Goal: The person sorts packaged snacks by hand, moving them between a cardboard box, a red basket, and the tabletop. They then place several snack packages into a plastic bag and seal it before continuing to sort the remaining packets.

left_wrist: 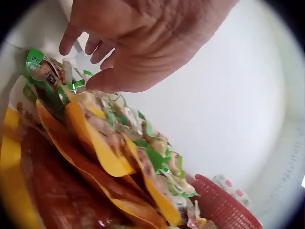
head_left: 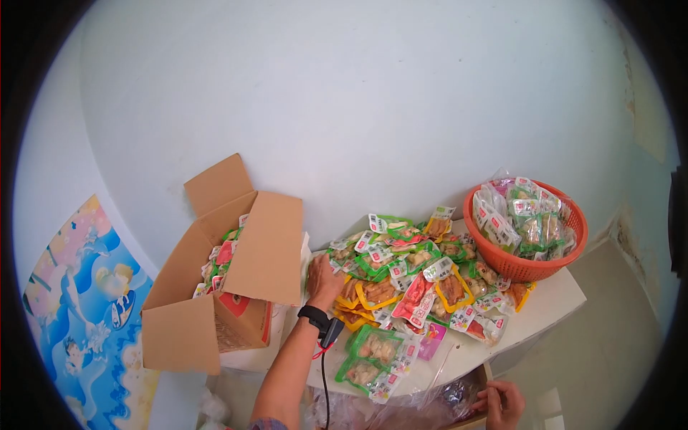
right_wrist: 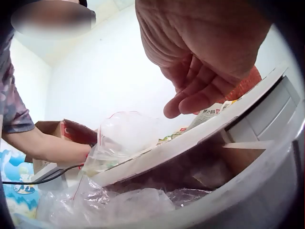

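Note:
My left hand [head_left: 324, 284] is at the left end of a pile of vacuum-packed snack packets [head_left: 419, 261], beside the cardboard box. In the left wrist view, its fingers hang loosely bent over a green-edged packet [left_wrist: 44, 71], with nothing gripped. Yellow-edged packets [left_wrist: 95, 138] lie closer to that camera. Down at the right, my right hand [head_left: 502, 405] hovers by the open drawer [head_left: 481, 376] under the tabletop. Its fingers are loosely curled and hold nothing visible in the right wrist view. Clear plastic bags [right_wrist: 138, 202] fill the drawer, and one transparent bag [right_wrist: 126, 133] stands up at the table edge.
An open cardboard box [head_left: 183, 265] with packets inside stands at the left, its flaps spread outward. On the right corner sits an orange basket [head_left: 527, 269] of packets. Two green packets [head_left: 376, 358] lie at the front edge of the white table [head_left: 559, 294]. A wall rises behind.

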`<state>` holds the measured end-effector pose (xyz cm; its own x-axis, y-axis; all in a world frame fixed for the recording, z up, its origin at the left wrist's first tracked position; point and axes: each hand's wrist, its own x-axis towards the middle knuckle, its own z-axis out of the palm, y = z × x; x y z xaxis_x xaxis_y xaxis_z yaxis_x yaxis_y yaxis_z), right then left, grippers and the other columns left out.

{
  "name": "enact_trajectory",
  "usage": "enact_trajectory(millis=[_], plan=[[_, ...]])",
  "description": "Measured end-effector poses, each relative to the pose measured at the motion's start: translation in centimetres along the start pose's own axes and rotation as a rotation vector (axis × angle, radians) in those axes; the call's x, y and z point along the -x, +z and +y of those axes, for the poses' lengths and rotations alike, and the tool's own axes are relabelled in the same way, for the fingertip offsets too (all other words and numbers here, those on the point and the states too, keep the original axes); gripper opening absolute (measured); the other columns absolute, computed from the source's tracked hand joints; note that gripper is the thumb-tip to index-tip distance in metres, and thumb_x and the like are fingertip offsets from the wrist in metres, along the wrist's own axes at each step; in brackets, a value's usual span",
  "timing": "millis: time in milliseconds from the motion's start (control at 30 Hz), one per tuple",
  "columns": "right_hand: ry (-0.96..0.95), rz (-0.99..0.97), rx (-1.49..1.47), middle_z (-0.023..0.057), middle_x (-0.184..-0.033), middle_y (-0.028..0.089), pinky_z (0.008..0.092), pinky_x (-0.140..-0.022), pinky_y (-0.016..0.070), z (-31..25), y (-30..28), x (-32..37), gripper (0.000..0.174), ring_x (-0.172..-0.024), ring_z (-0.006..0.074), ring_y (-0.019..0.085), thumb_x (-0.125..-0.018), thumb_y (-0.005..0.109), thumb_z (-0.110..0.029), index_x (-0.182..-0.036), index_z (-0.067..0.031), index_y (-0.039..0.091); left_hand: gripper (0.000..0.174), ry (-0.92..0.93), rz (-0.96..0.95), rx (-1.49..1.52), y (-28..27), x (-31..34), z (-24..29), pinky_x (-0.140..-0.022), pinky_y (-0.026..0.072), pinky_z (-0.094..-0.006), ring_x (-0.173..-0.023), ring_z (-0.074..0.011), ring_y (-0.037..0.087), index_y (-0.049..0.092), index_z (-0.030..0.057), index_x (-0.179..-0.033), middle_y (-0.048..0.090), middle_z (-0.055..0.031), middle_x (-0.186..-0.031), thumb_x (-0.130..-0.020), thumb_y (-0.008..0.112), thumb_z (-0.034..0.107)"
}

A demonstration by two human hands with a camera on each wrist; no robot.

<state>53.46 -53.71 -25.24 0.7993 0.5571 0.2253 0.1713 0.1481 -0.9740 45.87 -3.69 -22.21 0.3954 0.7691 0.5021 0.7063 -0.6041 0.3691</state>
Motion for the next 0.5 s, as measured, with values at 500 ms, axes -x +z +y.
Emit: enact_trajectory(millis=[500], plan=[[0.013, 0.003, 0.024, 0.0056, -0.096, 0.071, 0.0247, -0.064, 0.0539, -0.1, 1.1, -0.6, 0.021, -0.076, 0.0097, 0.065, -0.107, 0.06, -0.01, -0.124, -0.0017, 0.069, 0.02, -0.04, 0.031, -0.194, 0.0, -0.4, -0.8, -0.084, 0.0524, -0.0541, -0.1, -0.0428, 0.065, 0.072, 0.0086, -0.106, 0.072, -0.0184, -0.094, -0.098, 0.059, 0.021]])
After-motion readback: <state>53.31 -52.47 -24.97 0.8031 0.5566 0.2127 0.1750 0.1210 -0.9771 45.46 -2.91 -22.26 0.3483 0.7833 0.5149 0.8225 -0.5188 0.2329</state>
